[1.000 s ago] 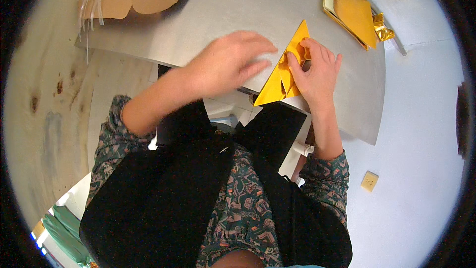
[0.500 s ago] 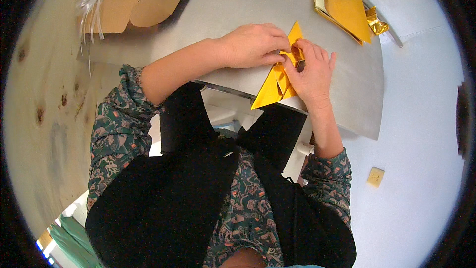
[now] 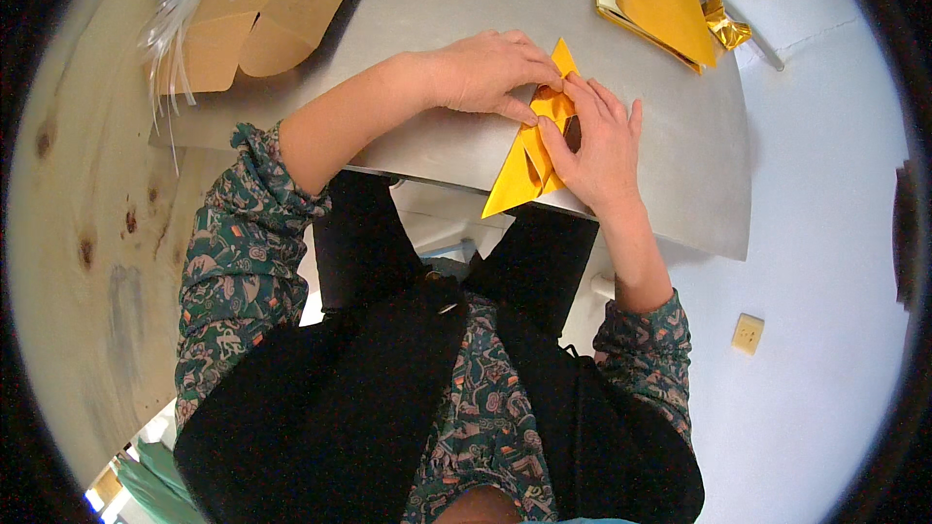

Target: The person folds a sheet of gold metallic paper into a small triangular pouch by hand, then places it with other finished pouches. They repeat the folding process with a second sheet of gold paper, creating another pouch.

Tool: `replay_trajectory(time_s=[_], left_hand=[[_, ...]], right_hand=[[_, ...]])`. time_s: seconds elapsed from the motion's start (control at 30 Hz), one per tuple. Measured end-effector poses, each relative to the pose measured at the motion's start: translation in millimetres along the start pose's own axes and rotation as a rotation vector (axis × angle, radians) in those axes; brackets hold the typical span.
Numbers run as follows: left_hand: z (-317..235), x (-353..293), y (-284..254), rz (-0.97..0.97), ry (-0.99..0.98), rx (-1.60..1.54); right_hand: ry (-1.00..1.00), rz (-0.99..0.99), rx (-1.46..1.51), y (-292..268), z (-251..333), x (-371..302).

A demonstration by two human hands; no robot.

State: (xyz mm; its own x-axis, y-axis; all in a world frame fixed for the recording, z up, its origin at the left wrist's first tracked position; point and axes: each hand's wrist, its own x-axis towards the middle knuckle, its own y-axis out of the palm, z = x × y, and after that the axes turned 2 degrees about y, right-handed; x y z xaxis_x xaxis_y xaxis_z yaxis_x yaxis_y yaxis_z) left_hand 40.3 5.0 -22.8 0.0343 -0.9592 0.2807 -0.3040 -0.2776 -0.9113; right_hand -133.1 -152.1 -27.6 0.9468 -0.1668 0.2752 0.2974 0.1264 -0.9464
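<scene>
A folded sheet of shiny gold paper (image 3: 515, 175) lies near the front edge of the grey table, its long points aimed away from me and toward me. My left hand (image 3: 492, 78) comes in from the left, its thumb and fingers closed on the paper's upper middle. From the right, my right hand (image 3: 600, 150) grips the same part, thumb on the near side and fingers on the far side. Both hands' fingertips nearly meet over the folds. The paper's near tip reaches the table edge.
The metal table (image 3: 447, 15) has a curved right end. At its back right sit a stack of gold paper (image 3: 660, 10) and a crumpled gold piece (image 3: 725, 24). An open cardboard box (image 3: 282, 19) with clear plastic strips (image 3: 189, 15) stands at the back left, beside a wooden board (image 3: 97, 184).
Both hands and the gold paper have shifted slightly left in the picture. My right fingers have straightened a little along the paper's far side. The fingers still hold its middle folds.
</scene>
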Motion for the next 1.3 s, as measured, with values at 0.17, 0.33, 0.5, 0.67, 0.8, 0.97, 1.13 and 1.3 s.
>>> replay_trajectory(time_s=[0.17,0.33,0.5,0.67,0.8,0.97,1.13,1.3], left_hand=[[-2,6,-5,0.099,-0.071,0.015],[-6,3,-7,0.098,-0.088,0.066],[-5,5,-5,0.137,-0.113,0.1],[-2,2,-4,0.113,-0.089,0.12],[-2,3,-4,0.129,-0.094,0.132],[-3,4,-5,0.145,-0.102,0.14],[-5,4,-10,0.167,-0.107,0.126],[-6,5,-8,0.149,-0.101,0.119]], right_hand=[[-0.039,0.045,-0.04,1,0,-9],[-0.055,0.058,-0.025,-4,0,-18],[-0.096,0.078,-0.031,-11,1,-37],[-0.133,0.038,-0.041,-20,8,-53],[-0.168,0.05,0.032,-24,17,-73],[-0.187,0.054,0.156,-22,19,-97],[-0.247,0.049,0.183,-35,6,-82],[-0.165,-0.1,0.134,-34,-13,-31]])
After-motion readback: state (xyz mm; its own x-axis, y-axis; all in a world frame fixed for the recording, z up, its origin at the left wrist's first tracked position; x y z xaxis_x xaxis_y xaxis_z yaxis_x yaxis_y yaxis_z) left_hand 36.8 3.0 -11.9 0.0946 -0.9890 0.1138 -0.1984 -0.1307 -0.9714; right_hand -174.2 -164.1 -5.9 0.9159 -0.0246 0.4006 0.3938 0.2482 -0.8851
